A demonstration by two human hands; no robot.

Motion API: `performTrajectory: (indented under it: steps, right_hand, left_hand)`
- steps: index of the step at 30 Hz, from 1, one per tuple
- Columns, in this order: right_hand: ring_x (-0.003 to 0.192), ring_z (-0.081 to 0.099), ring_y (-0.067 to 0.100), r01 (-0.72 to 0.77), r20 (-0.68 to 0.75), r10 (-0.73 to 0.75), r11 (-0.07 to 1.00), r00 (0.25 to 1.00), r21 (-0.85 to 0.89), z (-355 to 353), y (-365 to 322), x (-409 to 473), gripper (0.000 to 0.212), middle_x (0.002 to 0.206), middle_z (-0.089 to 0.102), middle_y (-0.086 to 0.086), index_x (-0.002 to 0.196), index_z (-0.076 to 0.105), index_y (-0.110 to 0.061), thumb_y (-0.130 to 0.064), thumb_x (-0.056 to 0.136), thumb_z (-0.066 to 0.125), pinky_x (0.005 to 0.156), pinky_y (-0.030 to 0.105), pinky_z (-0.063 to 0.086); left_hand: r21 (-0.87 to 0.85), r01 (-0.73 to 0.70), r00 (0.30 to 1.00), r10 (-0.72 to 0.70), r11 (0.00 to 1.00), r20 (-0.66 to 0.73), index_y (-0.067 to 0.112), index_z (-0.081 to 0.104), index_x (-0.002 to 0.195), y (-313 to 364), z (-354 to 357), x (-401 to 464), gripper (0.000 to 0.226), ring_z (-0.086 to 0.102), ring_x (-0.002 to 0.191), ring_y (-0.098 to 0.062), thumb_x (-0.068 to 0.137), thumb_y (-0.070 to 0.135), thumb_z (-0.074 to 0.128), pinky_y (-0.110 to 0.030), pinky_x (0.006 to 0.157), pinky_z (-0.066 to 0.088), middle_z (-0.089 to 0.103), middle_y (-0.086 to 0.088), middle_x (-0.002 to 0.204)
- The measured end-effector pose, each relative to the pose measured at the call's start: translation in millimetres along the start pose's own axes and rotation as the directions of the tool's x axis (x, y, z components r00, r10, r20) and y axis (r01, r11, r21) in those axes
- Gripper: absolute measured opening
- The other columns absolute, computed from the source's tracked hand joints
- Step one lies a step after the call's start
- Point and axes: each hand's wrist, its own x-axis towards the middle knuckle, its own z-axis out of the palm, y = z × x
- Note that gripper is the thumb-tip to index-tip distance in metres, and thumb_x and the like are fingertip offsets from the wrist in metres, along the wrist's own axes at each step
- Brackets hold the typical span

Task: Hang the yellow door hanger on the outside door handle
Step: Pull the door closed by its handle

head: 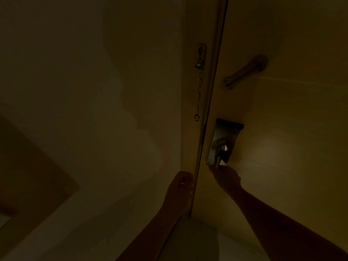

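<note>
The scene is very dim. A pale door (pixel 282 119) fills the right side and looks shut against its frame (pixel 195 129). On it sits a shiny metal lock plate (pixel 228 134) with the inside door handle (pixel 219 159) sticking out of it. My right hand (pixel 226 178) is wrapped around the end of that handle. My left hand (pixel 179 185) is curled against the frame just left of the door's edge; whether it holds anything is too dark to tell. I see no yellow door hanger, and the outside handle is hidden behind the door.
A security chain (pixel 198 91) hangs loose from its mount on the frame. Its slide track (pixel 244 71) is fixed on the door above the lock plate. A plain wall (pixel 84 110) fills the left side, with a darker panel (pixel 28 166) at the lower left.
</note>
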Motion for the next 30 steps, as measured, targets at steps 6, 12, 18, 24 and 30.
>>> performTrajectory:
  steps: [6,12,18,24,30]
  right_hand:
    - [0.05,0.053,0.012,0.01,-0.01,-0.01,1.0,1.0,0.015,-1.5,-1.2,6.2,0.053,0.054,0.052,-0.007,0.05,0.046,-0.027,-0.066,0.086,0.051,0.057,0.029,0.04]
    - [0.054,0.052,0.015,0.029,-0.003,-0.029,1.0,1.0,-0.002,-3.7,-1.8,12.5,0.054,0.056,0.049,-0.005,0.051,0.043,-0.028,-0.067,0.088,0.049,0.064,0.032,0.039]
    - [0.056,0.053,0.015,0.012,0.019,-0.013,0.999,1.0,0.05,-4.5,-3.4,14.5,0.048,0.06,0.052,-0.005,0.057,0.047,-0.029,-0.066,0.087,0.052,0.065,0.032,0.043]
    - [0.062,0.055,0.017,0.023,0.034,-0.024,0.999,0.999,0.032,-5.2,-2.4,14.6,0.049,0.064,0.054,-0.003,0.061,0.051,-0.027,-0.068,0.088,0.048,0.068,0.033,0.043]
    - [0.065,0.064,0.021,0.144,0.06,-0.134,0.969,0.989,-0.203,-12.0,-13.8,8.2,0.051,0.073,0.062,0.003,0.081,0.053,-0.019,-0.063,0.096,0.03,0.073,0.041,0.058]
  left_hand:
    - [0.04,-0.007,1.0,0.008,0.999,-0.004,0.031,0.06,0.09,-4.3,-1.3,0.8,0.018,0.06,0.074,-0.012,0.1,0.021,0.048,-0.029,0.066,0.051,0.062,0.002,0.088]
    - [0.047,-0.04,0.999,0.041,0.998,-0.018,0.025,0.056,0.121,-0.9,-0.7,6.8,0.023,0.064,0.086,-0.014,0.101,0.018,0.046,-0.026,0.071,0.054,0.063,0.001,0.097]
    - [0.002,-0.03,0.999,0.03,1.0,-0.033,0.031,0.053,0.131,7.0,4.7,21.8,0.034,0.063,0.085,-0.016,0.099,0.018,0.051,-0.031,0.072,0.053,0.063,0.006,0.094]
    - [0.02,-0.056,0.998,0.057,0.998,-0.037,0.034,0.05,0.132,2.2,5.8,31.4,0.038,0.064,0.082,-0.013,0.099,0.017,0.051,-0.028,0.068,0.053,0.064,0.009,0.094]
    - [0.034,-0.035,0.999,0.036,0.999,-0.03,0.035,0.054,0.121,4.5,4.2,31.4,0.03,0.063,0.076,-0.014,0.097,0.017,0.053,-0.029,0.064,0.053,0.063,0.007,0.091]
